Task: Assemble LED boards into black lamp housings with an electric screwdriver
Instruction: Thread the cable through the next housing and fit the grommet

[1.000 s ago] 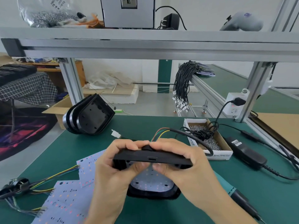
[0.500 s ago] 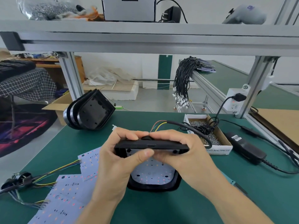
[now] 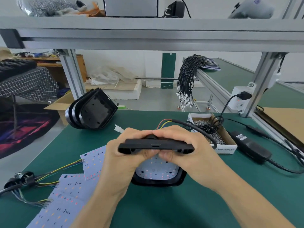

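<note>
Both hands hold a black lamp housing (image 3: 156, 146) tilted up over the green table, its top edge toward me. A white LED board (image 3: 158, 170) sits inside it, showing below my thumbs. My left hand (image 3: 121, 162) grips the housing's left side, thumb pressing on the board. My right hand (image 3: 187, 153) grips the right side, thumb also on the board. A black cable with coloured wires (image 3: 184, 124) leaves the back of the housing. The electric screwdriver is hidden.
Empty black housings (image 3: 93, 112) lean stacked at the back left. Loose LED boards (image 3: 65, 195) with wire bundles (image 3: 24, 183) lie at the left. A screw box (image 3: 218, 137) and a black power adapter (image 3: 250, 147) sit at the right. An aluminium frame shelf (image 3: 148, 35) spans overhead.
The housing has been lifted slightly and tilted flatter toward me, and both thumbs have drawn together on the board.
</note>
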Tool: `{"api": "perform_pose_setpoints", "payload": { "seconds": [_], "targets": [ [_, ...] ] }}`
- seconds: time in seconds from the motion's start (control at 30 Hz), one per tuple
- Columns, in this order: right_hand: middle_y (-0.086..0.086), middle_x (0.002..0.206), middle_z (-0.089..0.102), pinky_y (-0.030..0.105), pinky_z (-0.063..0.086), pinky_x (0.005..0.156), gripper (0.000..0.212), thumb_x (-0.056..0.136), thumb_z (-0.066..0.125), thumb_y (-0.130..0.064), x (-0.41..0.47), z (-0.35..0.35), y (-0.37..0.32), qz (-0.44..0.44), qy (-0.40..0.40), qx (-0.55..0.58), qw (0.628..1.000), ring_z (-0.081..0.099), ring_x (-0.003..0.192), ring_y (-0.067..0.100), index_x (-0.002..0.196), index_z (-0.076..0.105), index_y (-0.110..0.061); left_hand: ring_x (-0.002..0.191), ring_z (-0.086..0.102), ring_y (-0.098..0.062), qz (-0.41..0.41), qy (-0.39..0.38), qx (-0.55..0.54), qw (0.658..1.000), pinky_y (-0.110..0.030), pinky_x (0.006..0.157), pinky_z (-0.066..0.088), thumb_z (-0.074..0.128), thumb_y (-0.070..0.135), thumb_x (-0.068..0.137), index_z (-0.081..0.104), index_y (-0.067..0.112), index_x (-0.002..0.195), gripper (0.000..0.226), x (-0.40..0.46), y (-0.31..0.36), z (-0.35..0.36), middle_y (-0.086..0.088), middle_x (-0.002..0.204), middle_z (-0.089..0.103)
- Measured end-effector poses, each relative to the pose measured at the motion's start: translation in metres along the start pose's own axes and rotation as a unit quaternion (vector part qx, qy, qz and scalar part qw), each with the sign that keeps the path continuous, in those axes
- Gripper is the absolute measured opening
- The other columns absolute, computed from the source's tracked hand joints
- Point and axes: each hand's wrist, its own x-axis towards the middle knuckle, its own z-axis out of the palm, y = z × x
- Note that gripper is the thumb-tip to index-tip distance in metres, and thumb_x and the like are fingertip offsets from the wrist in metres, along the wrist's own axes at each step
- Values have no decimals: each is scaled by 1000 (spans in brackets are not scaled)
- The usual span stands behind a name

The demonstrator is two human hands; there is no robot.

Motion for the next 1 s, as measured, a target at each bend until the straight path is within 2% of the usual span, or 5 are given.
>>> {"api": "perform_pose_setpoints", "payload": {
  "seconds": [0.27,0.5,0.63,0.8,1.0],
  "targets": [
    [-1,112,62,16,41,92,40,80,68,0,-1,-7,5,-69,-51,-79,993,59,107,10,119,67,-10,80,64,-19,68,50,41,996,-21,73,49,83,14,59,74,10,90,32,-8,-6,2,-7,82,66],
    [3,89,66,28,45,80,52,75,62,-56,12,-19,15,304,-17,244,921,60,84,17,102,75,-13,79,61,-13,22,-22,24,999,-15,72,47,84,13,57,75,12,91,36,-3,0,-3,0,82,65],
    [-2,62,42,15,28,41,24,96,54,-31,40,-6,6,233,35,250,939,35,44,5,88,68,-13,75,59,-10,14,-69,16,997,-16,69,46,79,15,61,76,15,94,32,2,8,4,4,78,61],
    [-6,48,32,13,22,35,32,100,51,-23,64,4,5,208,42,164,963,24,35,3,72,59,-9,79,54,-17,-8,-122,3,993,-19,70,45,89,35,56,78,16,89,39,7,18,-3,-1,79,59],
    [-8,37,33,13,20,34,35,97,55,-17,75,13,18,228,6,80,970,26,31,5,63,58,-7,81,57,-16,-27,-105,1,994,-17,75,46,82,8,58,78,10,88,30,5,14,-2,2,77,59]
  ]
}}
